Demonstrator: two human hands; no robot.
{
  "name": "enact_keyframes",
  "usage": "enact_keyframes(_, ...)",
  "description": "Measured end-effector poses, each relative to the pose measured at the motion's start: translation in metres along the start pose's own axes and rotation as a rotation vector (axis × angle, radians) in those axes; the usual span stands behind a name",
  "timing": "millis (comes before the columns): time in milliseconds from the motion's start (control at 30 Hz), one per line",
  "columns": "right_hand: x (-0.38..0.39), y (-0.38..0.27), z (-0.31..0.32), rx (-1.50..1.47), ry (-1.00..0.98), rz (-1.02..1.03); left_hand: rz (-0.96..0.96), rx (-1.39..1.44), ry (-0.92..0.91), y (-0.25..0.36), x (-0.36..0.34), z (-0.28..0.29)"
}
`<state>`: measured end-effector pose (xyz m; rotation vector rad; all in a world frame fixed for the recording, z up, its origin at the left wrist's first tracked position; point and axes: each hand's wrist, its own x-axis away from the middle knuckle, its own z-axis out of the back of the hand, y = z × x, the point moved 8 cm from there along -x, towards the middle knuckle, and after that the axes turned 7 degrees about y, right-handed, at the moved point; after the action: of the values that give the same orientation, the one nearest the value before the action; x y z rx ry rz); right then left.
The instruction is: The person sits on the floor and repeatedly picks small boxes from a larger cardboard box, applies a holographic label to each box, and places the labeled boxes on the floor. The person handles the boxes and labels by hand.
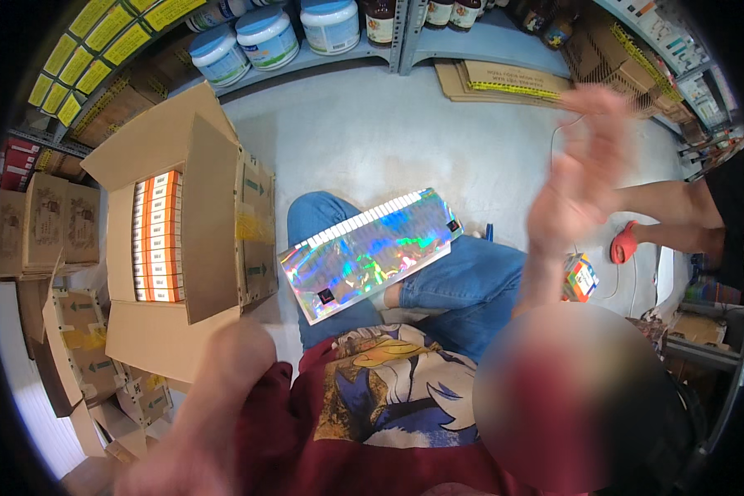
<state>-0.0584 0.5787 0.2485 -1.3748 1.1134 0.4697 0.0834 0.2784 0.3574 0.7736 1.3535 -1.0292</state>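
A long, shiny holographic pack [372, 256] rests across my legs in blue jeans. White narrow pieces line its far edge, and a small black square sits near each end. Neither hand touches it. My right hand [583, 161] is raised at the right, beyond the pack, smeared by motion; its fingers are too blurred to read. At the lower left, my left arm [202, 405] is bent and blurred beside the maroon shirt, and no fingers can be made out there. Left of the pack stands an open cardboard box [202, 215] with stacked orange-and-white small boxes [159, 240] inside.
Shelves [488, 54] at the back hold white tubs [266, 37] and dark bottles. Flattened cardboard [512, 78] lies below. More cartons [78, 322] stand at the left. Another person's leg and red sandal [624, 242] are at the right, near a colourful package [581, 277].
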Motion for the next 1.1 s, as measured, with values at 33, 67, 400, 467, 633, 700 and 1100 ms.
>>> enact_keyframes(33,0.027,0.049,0.004,0.173,-0.033,-0.303,0.200,-0.061,0.018,-0.010,0.026,0.003)
enact_keyframes(67,0.060,0.109,0.013,0.202,-0.129,-0.552,0.395,-0.086,0.010,-0.026,0.052,-0.008)
enact_keyframes(400,0.268,0.235,0.032,-0.158,-0.518,-1.464,1.108,0.020,-0.729,-0.031,0.311,-0.131)
enact_keyframes(467,0.240,0.206,0.017,-0.263,-0.621,-1.450,1.159,-0.027,-0.811,-0.039,0.312,-0.140)
enact_keyframes(633,0.200,0.128,-0.014,-0.248,-0.696,-1.269,1.016,0.010,-0.703,-0.044,0.277,-0.190)
enact_keyframes(700,0.193,0.110,-0.014,-0.177,-0.647,-1.253,1.111,0.052,-0.797,-0.038,0.287,-0.201)
enact_keyframes(1100,0.215,0.097,0.011,0.268,-0.749,-1.118,1.029,0.040,-0.909,-0.002,0.307,-0.203)
